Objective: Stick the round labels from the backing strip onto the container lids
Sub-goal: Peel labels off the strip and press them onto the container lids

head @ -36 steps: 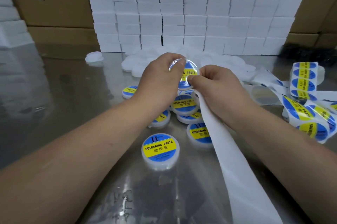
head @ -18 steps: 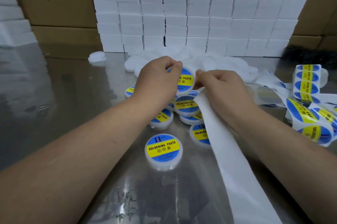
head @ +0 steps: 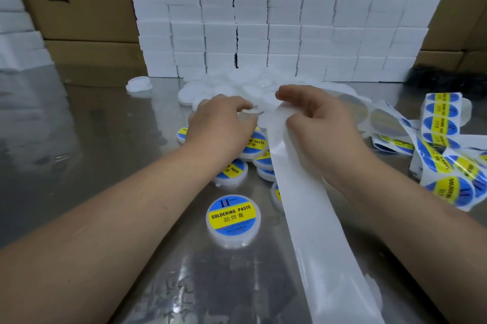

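1. Shiny metal table [head: 79,155]; white boxes [head: 263,20] and cardboard cartons [head: 84,7] wall its far edge
2. Unlabelled lids [head: 210,89] heap before the boxes; labelled containers [head: 233,221] lie by the wrists, some under the left hand [head: 221,123]; label strips [head: 442,123] curl at right
3. The left hand curls its fingers onto a plain lid [head: 249,112] at the heap's edge
4. The right hand [head: 316,123] grips the backing strip [head: 316,218], which runs lengthwise from it toward the viewer, across some containers

Your left hand [head: 221,123] has dropped onto a blank lid [head: 249,112] — your right hand [head: 316,118] has drawn away with the backing strip [head: 303,192].
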The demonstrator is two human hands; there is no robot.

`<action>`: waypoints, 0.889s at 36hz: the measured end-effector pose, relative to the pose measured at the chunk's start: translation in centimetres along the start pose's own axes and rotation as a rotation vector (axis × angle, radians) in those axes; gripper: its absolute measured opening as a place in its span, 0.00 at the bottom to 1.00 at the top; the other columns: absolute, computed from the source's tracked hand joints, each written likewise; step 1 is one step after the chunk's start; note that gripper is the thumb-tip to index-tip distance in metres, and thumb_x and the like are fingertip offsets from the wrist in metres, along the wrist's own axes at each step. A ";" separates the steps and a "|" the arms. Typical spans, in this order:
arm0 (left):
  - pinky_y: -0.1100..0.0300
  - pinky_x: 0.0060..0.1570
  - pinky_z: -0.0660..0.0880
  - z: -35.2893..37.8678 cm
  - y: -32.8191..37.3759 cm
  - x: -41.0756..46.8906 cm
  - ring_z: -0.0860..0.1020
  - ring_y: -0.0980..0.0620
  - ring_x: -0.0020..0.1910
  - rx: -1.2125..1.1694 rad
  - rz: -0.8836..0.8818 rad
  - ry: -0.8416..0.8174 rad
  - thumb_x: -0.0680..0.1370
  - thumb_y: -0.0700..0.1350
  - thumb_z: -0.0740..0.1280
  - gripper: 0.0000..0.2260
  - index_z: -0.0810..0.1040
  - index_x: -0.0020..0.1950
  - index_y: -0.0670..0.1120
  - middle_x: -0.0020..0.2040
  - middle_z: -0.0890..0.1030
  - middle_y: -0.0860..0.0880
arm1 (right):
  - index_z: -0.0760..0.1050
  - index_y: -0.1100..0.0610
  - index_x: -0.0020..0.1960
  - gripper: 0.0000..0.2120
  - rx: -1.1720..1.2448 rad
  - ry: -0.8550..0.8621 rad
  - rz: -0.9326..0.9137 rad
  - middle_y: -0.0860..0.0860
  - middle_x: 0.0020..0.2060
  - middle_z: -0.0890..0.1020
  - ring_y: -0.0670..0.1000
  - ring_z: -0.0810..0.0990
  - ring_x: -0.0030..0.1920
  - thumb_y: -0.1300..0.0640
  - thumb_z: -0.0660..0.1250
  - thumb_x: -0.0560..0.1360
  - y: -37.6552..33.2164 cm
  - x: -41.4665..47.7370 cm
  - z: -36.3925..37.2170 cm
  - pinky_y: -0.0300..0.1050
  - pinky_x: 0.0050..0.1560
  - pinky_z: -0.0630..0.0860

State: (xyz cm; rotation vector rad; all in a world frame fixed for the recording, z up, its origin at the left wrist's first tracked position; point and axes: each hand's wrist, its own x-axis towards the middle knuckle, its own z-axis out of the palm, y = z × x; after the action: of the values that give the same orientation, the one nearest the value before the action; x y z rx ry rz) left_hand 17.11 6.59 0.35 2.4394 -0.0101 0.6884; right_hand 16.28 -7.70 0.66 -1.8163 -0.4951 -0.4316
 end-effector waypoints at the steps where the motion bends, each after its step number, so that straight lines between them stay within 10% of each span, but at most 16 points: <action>1: 0.58 0.56 0.69 -0.2 0.4 -0.2 0.74 0.54 0.53 -0.134 0.021 0.023 0.77 0.49 0.60 0.09 0.78 0.52 0.57 0.52 0.80 0.51 | 0.74 0.45 0.53 0.24 0.004 -0.005 -0.015 0.39 0.51 0.78 0.35 0.74 0.54 0.70 0.56 0.68 0.0 0.0 0.0 0.27 0.57 0.68; 4: 0.75 0.43 0.67 -0.5 1.5 -0.9 0.74 0.65 0.41 -0.455 0.047 -0.031 0.80 0.48 0.55 0.12 0.74 0.42 0.60 0.39 0.79 0.57 | 0.73 0.44 0.52 0.24 0.041 -0.019 -0.057 0.39 0.50 0.78 0.35 0.75 0.54 0.70 0.57 0.68 -0.1 0.0 0.0 0.29 0.57 0.69; 15: 0.67 0.42 0.75 -0.3 2.2 -1.1 0.81 0.57 0.41 -0.702 -0.003 -0.067 0.77 0.45 0.65 0.08 0.77 0.52 0.57 0.41 0.81 0.52 | 0.74 0.43 0.50 0.20 0.137 -0.025 -0.138 0.39 0.50 0.79 0.38 0.79 0.50 0.65 0.59 0.68 -0.4 -0.4 0.0 0.33 0.51 0.74; 21: 0.65 0.45 0.77 -0.3 1.9 -0.8 0.80 0.56 0.44 -0.736 -0.045 0.009 0.78 0.44 0.63 0.07 0.76 0.51 0.56 0.48 0.81 0.49 | 0.75 0.47 0.36 0.06 -0.017 0.213 -0.045 0.42 0.33 0.80 0.48 0.80 0.37 0.52 0.59 0.67 -0.9 -0.2 -0.7 0.43 0.40 0.77; 26: 0.66 0.41 0.76 -0.3 1.8 -0.6 0.78 0.63 0.38 -0.788 -0.097 0.064 0.78 0.45 0.62 0.07 0.76 0.51 0.56 0.46 0.80 0.54 | 0.74 0.68 0.43 0.24 -0.164 0.244 0.026 0.62 0.41 0.79 0.58 0.76 0.40 0.46 0.54 0.68 -1.1 -0.1 -0.8 0.53 0.46 0.74; 32: 0.73 0.32 0.72 -0.1 1.8 -0.9 0.76 0.67 0.31 -0.759 -0.034 0.034 0.78 0.44 0.62 0.08 0.77 0.52 0.57 0.39 0.78 0.56 | 0.73 0.69 0.47 0.21 -0.001 0.279 0.196 0.61 0.41 0.76 0.53 0.72 0.36 0.49 0.59 0.75 -1.0 0.5 -0.8 0.48 0.41 0.72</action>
State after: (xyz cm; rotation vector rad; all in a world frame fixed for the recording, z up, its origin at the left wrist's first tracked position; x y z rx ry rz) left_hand 16.04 5.02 0.98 1.6954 -0.1817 0.5737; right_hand 16.15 -8.18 1.94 -1.7509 -0.1232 -0.5384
